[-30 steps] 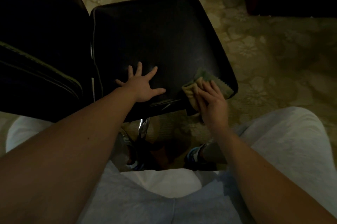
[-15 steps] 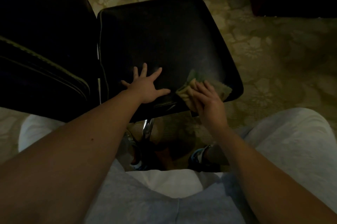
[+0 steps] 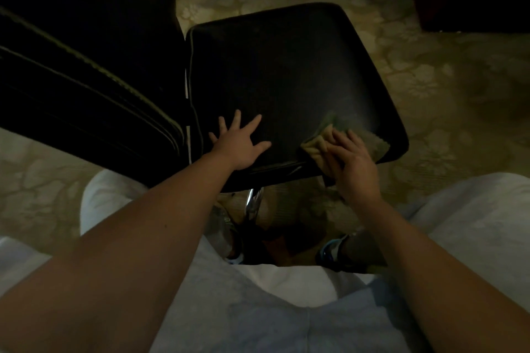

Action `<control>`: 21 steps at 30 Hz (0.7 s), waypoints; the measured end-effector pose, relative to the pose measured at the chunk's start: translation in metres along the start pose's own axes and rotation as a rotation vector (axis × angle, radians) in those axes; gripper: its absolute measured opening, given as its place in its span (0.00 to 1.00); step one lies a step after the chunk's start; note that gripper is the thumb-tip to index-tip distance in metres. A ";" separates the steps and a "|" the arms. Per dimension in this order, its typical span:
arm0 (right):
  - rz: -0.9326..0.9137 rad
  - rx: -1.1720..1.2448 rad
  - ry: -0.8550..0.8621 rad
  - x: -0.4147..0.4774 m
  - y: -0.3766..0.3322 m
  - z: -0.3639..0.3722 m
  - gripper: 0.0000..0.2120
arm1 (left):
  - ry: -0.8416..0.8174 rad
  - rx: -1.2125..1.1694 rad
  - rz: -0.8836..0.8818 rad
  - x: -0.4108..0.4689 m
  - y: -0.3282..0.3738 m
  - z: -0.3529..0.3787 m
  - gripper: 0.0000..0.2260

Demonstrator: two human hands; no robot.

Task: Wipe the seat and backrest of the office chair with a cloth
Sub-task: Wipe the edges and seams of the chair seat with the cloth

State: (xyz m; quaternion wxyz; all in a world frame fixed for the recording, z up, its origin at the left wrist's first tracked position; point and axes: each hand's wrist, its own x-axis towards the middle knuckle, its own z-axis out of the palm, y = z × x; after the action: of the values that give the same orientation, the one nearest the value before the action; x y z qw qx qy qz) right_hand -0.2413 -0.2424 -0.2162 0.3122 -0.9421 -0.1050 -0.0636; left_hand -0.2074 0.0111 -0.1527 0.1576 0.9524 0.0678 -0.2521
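Right hand [image 3: 351, 164] edged cloth [image 3: 315, 149] inward.

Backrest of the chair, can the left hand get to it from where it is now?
Probably yes. The left hand lies flat on the seat close to the backrest, with nothing between them. The cloth, though, is under the right hand.

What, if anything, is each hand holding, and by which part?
The right hand presses the cloth, at its bunched near end, onto the seat; the left hand, flat, holds nothing.
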 end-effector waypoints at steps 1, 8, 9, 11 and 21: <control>0.040 -0.010 0.028 0.000 0.003 -0.003 0.11 | -0.022 -0.009 0.003 0.001 -0.001 -0.002 0.35; 0.090 -0.033 0.003 -0.009 -0.034 0.013 0.13 | -0.109 0.001 0.027 0.006 -0.005 -0.013 0.38; 0.084 -0.023 -0.009 -0.010 -0.043 0.018 0.14 | -0.108 0.019 0.027 0.007 -0.005 -0.013 0.38; 0.066 -0.002 -0.039 -0.012 -0.061 0.028 0.17 | -0.107 0.036 0.029 0.007 -0.007 -0.012 0.36; 0.151 -0.055 -0.005 0.011 -0.032 0.007 0.12 | -0.130 0.032 0.037 0.009 -0.010 -0.013 0.26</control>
State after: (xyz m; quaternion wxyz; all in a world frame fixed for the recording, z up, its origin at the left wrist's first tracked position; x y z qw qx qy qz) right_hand -0.2383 -0.2111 -0.2016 0.2898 -0.9557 -0.0328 -0.0404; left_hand -0.1961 0.0251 -0.1490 0.1513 0.9374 0.0356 -0.3115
